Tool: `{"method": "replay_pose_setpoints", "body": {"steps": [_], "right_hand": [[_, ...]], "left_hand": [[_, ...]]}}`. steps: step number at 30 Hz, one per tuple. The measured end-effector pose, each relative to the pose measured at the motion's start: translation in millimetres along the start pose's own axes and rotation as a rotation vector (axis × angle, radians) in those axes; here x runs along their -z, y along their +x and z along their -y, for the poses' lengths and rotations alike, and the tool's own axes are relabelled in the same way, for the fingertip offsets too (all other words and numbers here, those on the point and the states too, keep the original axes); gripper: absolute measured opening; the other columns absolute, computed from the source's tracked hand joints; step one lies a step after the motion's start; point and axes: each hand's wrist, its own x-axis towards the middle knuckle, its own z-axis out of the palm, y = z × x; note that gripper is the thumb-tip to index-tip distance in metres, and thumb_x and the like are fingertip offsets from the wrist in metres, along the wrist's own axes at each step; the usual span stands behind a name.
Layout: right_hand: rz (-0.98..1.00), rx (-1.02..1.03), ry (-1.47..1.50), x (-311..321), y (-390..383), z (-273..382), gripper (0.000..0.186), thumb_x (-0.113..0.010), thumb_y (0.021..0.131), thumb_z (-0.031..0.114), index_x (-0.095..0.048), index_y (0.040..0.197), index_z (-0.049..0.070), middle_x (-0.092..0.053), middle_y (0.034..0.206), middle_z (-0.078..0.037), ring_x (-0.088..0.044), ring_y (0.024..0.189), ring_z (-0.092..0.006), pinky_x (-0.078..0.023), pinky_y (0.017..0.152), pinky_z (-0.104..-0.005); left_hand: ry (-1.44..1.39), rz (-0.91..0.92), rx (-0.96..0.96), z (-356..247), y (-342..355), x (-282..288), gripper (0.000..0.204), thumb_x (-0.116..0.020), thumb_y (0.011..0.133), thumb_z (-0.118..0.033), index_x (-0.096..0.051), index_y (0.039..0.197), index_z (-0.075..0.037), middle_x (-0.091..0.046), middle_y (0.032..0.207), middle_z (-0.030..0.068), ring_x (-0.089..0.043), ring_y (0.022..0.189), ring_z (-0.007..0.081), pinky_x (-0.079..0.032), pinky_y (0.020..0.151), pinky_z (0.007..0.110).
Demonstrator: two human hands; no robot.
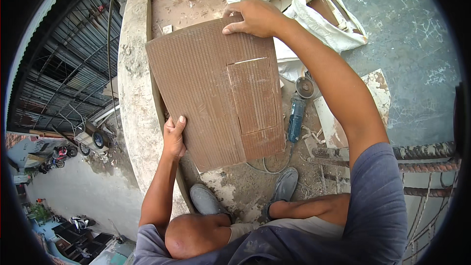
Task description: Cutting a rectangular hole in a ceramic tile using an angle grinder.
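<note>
A large brown tile is held up in front of me, its ribbed back facing me. Cut lines mark out a rectangle in its right part, and light shows through the slit along the top line. My left hand grips the lower left edge, thumb on the ribbed face. At the far edge my right hand is closed over the rim, thumb on the near face, its other fingers partly hidden behind. Just right of the tile an angle grinder with a blue body lies on the dusty ground.
White sacks with broken tile pieces stand at the far right. A pale, chipped board lies right of the grinder. Thick ropes or rods cross at the right. Along my left runs a concrete ledge, with a drop to a yard beyond.
</note>
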Motion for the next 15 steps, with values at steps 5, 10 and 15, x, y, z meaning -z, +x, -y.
{"method": "replay_pose_setpoints", "body": {"steps": [5,10,15], "right_hand": [[-0.413,-0.886,0.335,-113,-89,-10,0.07,-0.051,0.091,0.06,-0.055,0.121,-0.003,-0.065,0.106,-0.024,-0.063,0.101,-0.0353,-0.047,0.09,-0.0429],[-0.084,-1.091,0.875,-211,-157,32,0.076,-0.049,0.089,0.064,-0.063,0.109,-0.007,-0.064,0.112,-0.026,-0.061,0.108,-0.0392,-0.046,0.093,-0.0431],[-0.222,-1.06,0.399,-214,-155,45,0.064,-0.064,0.083,0.056,-0.066,0.103,-0.005,-0.068,0.096,-0.025,-0.065,0.089,-0.0386,-0.05,0.079,-0.0426]], "left_hand": [[-0.085,-0.14,0.14,37,6,23,0.042,-0.061,0.095,-0.031,-0.052,0.122,0.0,-0.063,0.115,0.0115,-0.063,0.097,0.0204,-0.053,0.086,0.035],[-0.1,-0.177,0.18,77,6,35,0.053,-0.062,0.094,-0.037,-0.045,0.129,-0.001,-0.06,0.119,0.0124,-0.061,0.104,0.0229,-0.051,0.091,0.039],[-0.186,-0.151,0.157,83,-22,21,0.053,-0.071,0.088,-0.029,-0.048,0.126,0.002,-0.06,0.119,0.014,-0.059,0.109,0.0248,-0.048,0.095,0.04]]}}
